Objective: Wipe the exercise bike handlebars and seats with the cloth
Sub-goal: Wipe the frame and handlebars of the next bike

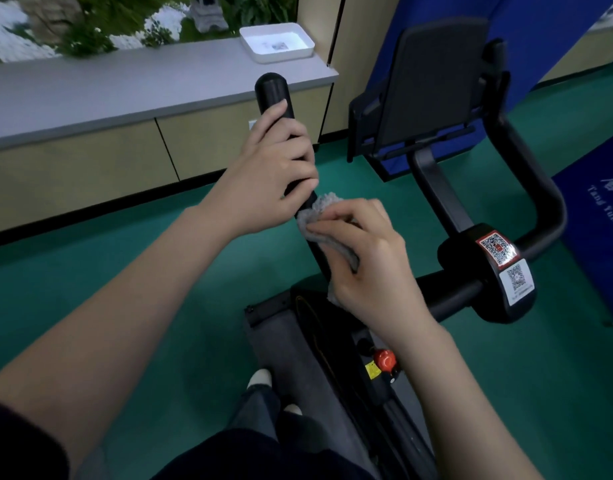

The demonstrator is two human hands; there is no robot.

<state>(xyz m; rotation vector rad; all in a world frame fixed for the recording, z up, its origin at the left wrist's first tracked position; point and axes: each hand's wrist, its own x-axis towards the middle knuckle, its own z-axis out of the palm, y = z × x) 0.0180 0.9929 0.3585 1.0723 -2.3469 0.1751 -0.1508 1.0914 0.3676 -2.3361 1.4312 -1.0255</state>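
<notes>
Your left hand point(274, 168) curls round the black handlebar point(273, 93) near its upper end; just below it, your right hand point(364, 251) pinches the grey cloth point(320, 206) against the same bar, the cloth wrapped partly round it; the two hands nearly touch; a white tray point(277, 43) sits on the bench point(125, 91) beyond; a red knob point(384, 360) shows on the bike frame below your right wrist.

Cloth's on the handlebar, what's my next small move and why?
Likely slide the cloth down the handlebar: the right hand holds it against the bar just under the left hand, which grips the upper stretch and blocks the way up.
</notes>
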